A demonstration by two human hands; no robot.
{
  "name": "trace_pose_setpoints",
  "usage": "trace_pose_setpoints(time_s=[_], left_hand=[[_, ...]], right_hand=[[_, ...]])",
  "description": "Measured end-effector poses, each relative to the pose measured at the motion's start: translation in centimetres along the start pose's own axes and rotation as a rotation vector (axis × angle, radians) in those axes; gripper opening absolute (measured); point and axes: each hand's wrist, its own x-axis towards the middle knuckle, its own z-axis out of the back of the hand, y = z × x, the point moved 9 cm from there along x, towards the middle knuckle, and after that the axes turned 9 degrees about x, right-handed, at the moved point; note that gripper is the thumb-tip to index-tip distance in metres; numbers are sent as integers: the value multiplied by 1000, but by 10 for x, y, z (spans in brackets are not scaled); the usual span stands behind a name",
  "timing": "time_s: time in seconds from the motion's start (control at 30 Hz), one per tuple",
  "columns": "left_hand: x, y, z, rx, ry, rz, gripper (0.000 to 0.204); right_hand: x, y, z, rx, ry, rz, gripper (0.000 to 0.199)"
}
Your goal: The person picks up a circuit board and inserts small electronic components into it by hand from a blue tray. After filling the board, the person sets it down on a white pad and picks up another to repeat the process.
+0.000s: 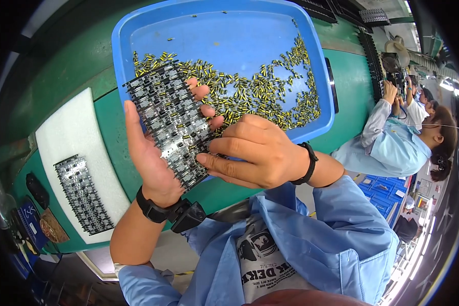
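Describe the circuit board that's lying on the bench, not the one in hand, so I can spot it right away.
Start at the green bench and find the white foam pad left of the blue tray. The spare circuit board lies flat on the pad's lower part, a dark panel of repeated small units. Unlike the held circuit board, gripped by the left hand and right hand, nothing touches it.

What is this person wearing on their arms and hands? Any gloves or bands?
No gloves: both hands are bare. The left hand has a black wristband with a chunky black clip-like block hanging off it. The right hand wears a thinner black band at the wrist. Light blue sleeves of a work shirt are pushed up, leaving both forearms uncovered.
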Motion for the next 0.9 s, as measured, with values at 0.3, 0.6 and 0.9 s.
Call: trace_pose_setpoints(time_s=[0.3,0.6,0.9], left_hand=[[1,-14,-3,-134,45,-29,92],[0,-21,-6,-134,103,-45,97],[1,-20,0,-88,101,-30,97]], right_hand=[[-19,-51,23,236,-205,-480,20],[-25,-47,-26,182,232,-378,9],[-38,-80,4,549,-139,-881,12]])
